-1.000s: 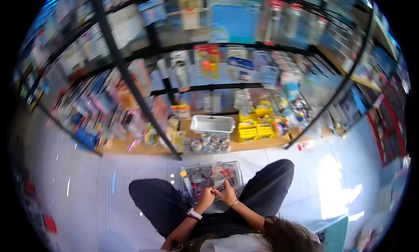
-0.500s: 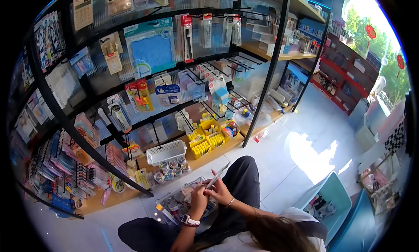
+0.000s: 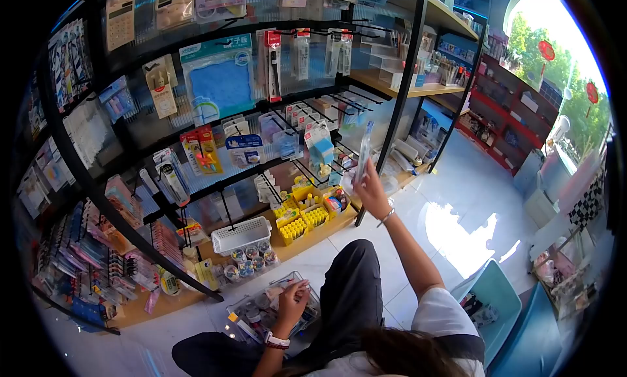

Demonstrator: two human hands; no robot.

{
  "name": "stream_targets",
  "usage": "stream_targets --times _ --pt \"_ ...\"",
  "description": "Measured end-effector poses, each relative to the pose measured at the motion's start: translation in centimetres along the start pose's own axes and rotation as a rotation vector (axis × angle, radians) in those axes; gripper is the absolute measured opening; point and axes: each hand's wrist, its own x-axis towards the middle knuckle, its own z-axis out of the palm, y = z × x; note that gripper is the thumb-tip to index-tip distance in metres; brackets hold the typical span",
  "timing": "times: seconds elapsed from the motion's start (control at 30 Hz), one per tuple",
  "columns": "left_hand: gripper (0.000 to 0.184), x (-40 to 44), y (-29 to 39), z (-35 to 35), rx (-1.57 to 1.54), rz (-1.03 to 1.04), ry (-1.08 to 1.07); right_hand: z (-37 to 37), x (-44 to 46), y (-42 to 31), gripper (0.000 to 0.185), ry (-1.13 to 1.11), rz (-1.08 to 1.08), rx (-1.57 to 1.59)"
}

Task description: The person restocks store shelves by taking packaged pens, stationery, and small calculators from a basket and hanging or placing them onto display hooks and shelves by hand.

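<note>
My right hand (image 3: 371,193) is raised in front of the lower hooks, closed around the bottom end of a thin clear-and-bluish packet (image 3: 366,147). The packet stands upright, seen nearly edge-on, and its contents cannot be made out. Low over a clear plastic bin (image 3: 230,307) between my legs is my left hand (image 3: 293,304), fingers curled in and pressed together. Whether something small is between those fingers is hidden. Various small packaged goods lie in the bin. Black display hooks (image 3: 346,158) stick out just left of the packet.
Hanging goods fill the rack, including a blue packaged sheet (image 3: 221,83). A white basket (image 3: 241,236) and yellow glue sticks (image 3: 292,230) sit on the bottom shelf. A black rack post (image 3: 400,83) rises behind my right hand. At lower right stands a teal bin (image 3: 506,295).
My right hand has moved away from my left, up and forward toward the hooks, carrying the packet. My left hand has let go of the packet and stays low over the bin.
</note>
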Motion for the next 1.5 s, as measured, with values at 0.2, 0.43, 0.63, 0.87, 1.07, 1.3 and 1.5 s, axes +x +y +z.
stream_targets --times 0.2,0.43,0.63,0.87,1.07,1.3,1.5 --pt "0.021 -5.1 -8.6 -1.0 0.194 -0.163 0.001 -9.1 18.0 -1.6 0.066 0.362 -0.277 -0.604" --pt "0.016 -11.6 -16.3 -2.0 0.283 -0.285 0.038 -12.3 26.2 -0.7 0.053 0.462 -0.273 -0.734" --pt "0.014 -14.7 -19.0 -2.6 0.438 -0.339 0.194 -12.0 27.3 -0.4 0.052 0.571 -0.366 -0.722" --pt "0.015 -14.5 -18.5 -2.4 0.567 -0.325 0.157 -12.4 27.5 -0.7 0.049 0.567 -0.281 -0.736" --pt "0.016 -14.7 -18.9 -2.4 0.545 -0.323 0.156 -12.9 27.4 -0.7 0.049 0.573 -0.269 -0.749" --pt "0.018 -14.8 -18.9 -2.3 0.539 -0.339 0.140 -13.0 27.1 -1.5 0.050 0.577 -0.263 -0.718" --pt "0.018 -14.9 -18.8 -2.3 0.521 -0.349 0.135 -13.1 26.4 -2.2 0.048 0.557 -0.230 -0.707"
